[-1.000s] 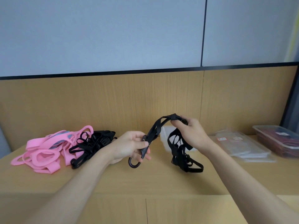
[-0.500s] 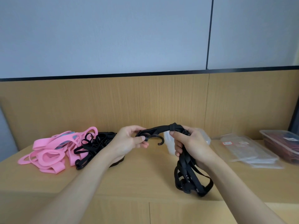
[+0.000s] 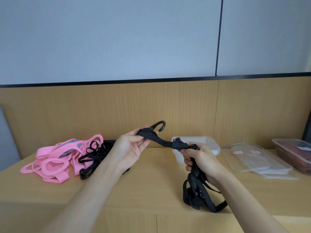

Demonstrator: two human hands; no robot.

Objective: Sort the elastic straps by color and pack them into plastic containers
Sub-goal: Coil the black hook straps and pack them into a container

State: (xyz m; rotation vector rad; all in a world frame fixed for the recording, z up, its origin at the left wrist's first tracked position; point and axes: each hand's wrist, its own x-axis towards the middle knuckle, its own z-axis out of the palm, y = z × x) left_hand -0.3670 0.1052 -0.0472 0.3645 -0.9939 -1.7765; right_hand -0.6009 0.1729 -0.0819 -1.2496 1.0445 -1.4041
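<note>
Strap [image 3: 164, 142], black, hooked: centre frame, above the counter [image 3: 151, 187], stretched between both hands. Left hand [image 3: 129, 148]: fingers curled round the hook end, hook [image 3: 159, 126] poking up past them. Right hand [image 3: 198, 158]: fist clamped on the gathered loops, the rest dangling at lower right. Open tub [image 3: 212, 145]: just behind the right hand. Black pile [image 3: 96, 153], pink straps [image 3: 55, 162]: left. Handling, as judged: fold the hook end into the bundle without snagging loops, then lower it into the tub.
</note>
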